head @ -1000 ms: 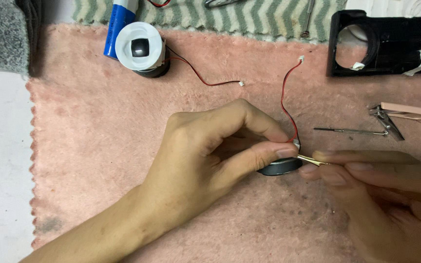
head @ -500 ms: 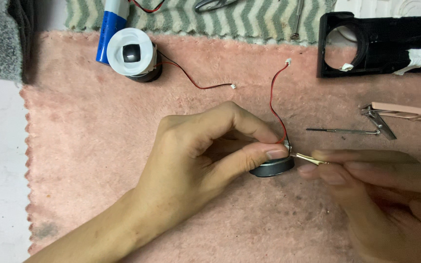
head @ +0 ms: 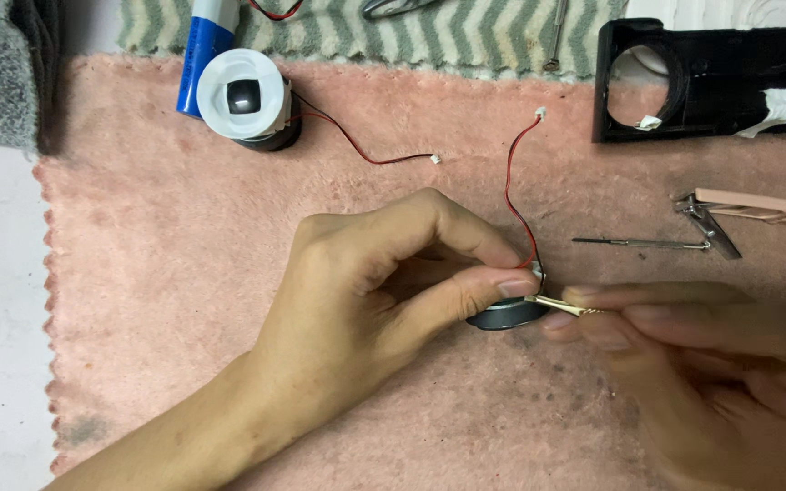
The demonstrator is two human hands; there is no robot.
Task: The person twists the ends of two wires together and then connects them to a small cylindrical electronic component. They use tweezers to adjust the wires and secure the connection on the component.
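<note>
Speaker [head: 505, 315] on towel [head: 184, 300] btwn hands; 2nd speaker [head: 246, 98] far-left, housing [head: 711, 82] far-right.

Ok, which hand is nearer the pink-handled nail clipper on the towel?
Right. The right hand lies just below the nail clipper; the left hand sits farther off to its left, pinching the small black disc.

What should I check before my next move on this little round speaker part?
1. Left hand pins the round black part on the pink towel: ok.
2. Right hand grips the thin brass tool, tip at the part's edge: ok.
3. Red wire lies free, its white plug unconnected: ok.
4. Where the tip touches: cannot tell, fingers hide it.
5. Small screwdriver lies within reach: ok.
</note>
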